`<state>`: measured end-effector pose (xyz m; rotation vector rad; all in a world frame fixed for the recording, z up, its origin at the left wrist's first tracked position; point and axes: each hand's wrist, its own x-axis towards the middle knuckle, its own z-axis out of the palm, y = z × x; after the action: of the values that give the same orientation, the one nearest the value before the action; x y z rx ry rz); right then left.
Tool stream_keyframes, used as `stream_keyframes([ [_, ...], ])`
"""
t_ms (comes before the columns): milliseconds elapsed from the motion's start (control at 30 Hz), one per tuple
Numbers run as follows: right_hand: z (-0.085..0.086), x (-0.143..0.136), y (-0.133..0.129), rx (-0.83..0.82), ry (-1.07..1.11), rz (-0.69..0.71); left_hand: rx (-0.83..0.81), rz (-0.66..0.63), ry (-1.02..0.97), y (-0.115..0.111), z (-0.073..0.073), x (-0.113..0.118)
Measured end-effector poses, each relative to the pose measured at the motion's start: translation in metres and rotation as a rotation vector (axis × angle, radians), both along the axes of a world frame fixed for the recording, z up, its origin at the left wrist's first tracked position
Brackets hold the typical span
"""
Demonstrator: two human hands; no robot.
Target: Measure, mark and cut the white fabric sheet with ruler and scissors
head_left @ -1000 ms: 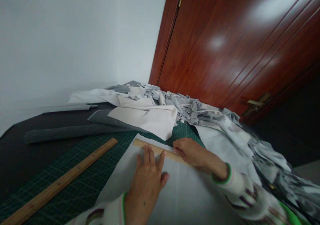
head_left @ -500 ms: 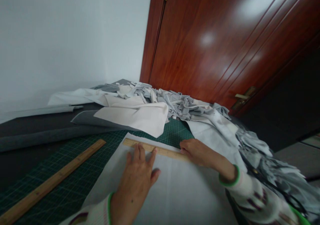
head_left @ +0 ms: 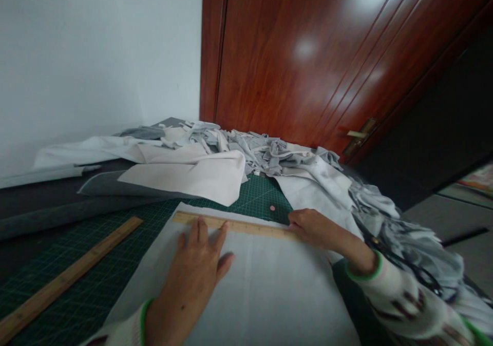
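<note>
My left hand [head_left: 192, 269] lies flat with its fingers spread, the fingertips pressing on a short wooden ruler [head_left: 246, 226]. The ruler rests along the far edge of a white fabric sheet [head_left: 269, 294] spread on a green cutting mat [head_left: 127, 264]. My right hand [head_left: 314, 227] sits at the ruler's right end, fingers curled against the fabric edge. Whether it holds anything is hidden. A small pink dot [head_left: 272, 208] lies on the mat just beyond the ruler.
A long wooden ruler [head_left: 69, 276] lies diagonally on the mat at the left. Beige fabric [head_left: 192, 176] and a heap of grey scraps [head_left: 269, 156] fill the far side and right. A grey roll [head_left: 57, 217] lies at the left. A wooden door [head_left: 308, 53] stands behind.
My right hand has slid rightward along the ruler to its right end. My left hand stays pressed on the ruler. The view has turned, uncovering the pink dot.
</note>
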<state>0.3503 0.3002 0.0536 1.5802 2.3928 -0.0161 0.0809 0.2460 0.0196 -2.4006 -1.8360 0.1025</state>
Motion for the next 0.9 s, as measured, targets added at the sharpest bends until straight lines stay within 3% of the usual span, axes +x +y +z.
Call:
stream_keyframes([
  [567,-0.003,0.055,-0.014,-0.019,0.006,-0.135,0.1,-0.054,-0.029,0.005,-0.009,-0.005],
  [800,0.022,0.097,-0.019,0.124,0.152,-0.282,0.157,-0.224,-0.245,0.014,-0.024,-0.018],
  [900,0.022,0.105,-0.023,0.178,0.239,-0.332,0.101,-0.311,-0.367,0.012,-0.023,-0.016],
])
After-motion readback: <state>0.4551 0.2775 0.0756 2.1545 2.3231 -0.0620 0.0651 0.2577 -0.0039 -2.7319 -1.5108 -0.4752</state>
